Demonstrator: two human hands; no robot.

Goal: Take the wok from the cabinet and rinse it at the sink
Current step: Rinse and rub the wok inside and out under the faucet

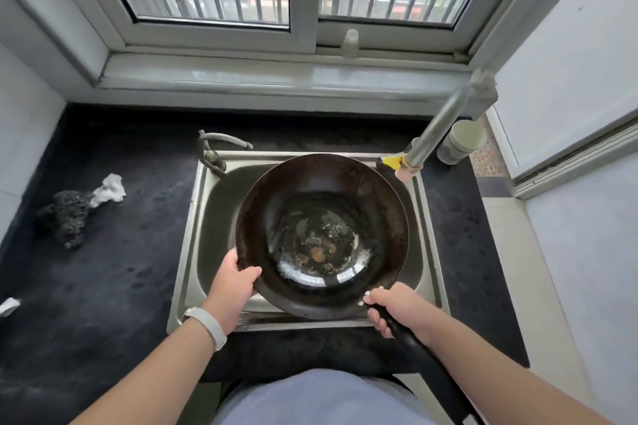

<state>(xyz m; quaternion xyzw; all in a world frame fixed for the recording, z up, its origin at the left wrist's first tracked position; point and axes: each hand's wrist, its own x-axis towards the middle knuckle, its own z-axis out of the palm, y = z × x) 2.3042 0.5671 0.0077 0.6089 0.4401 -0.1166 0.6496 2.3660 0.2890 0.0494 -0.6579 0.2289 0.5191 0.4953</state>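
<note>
The right hand (397,310) has its fingers (378,323) wrapped around the wok's long black handle (424,355); the left hand's (234,286) fingers clasp the near rim. Between them the wok (322,235), a round, dark, thin-walled bowl with rusty patches and a wet sheen at its bottom, hangs over the steel sink (188,252). Fetching looks done; rinsing is in hand. Beyond the left fingers stands the tap (221,148), with no water visible: next it likely needs opening. The bench (121,269) around is matt black.
</note>
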